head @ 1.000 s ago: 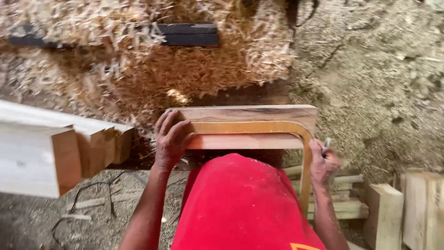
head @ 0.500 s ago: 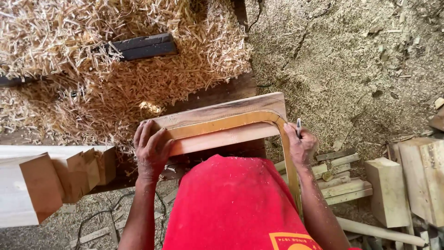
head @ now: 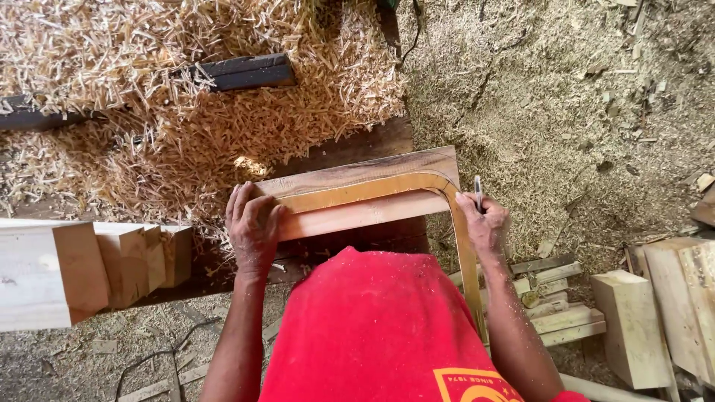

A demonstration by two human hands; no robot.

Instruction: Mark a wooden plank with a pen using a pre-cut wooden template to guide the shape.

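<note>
A thick wooden board [head: 350, 173] lies on a dark bench in front of me. On it rests a thin curved wooden template [head: 387, 186], L-shaped with a rounded corner, its long leg running down past my right side. My left hand [head: 253, 223] presses flat on the template's left end and the board. My right hand [head: 485, 222] holds a pen [head: 478, 190] upright against the template's outer edge, just below the rounded corner. My red shirt hides the board's near edge.
A heap of wood shavings [head: 149, 112] covers the bench top, with a dark bar [head: 223, 73] half buried in it. Pale timber blocks [head: 82, 260] jut in at left. Sawdust covers the ground at right, with offcuts and blocks [head: 633, 320] beside it.
The view has shifted and steadied. My right hand with the pen has moved up along the template's long leg toward the rounded corner. My left hand stays pressed on the left end.
</note>
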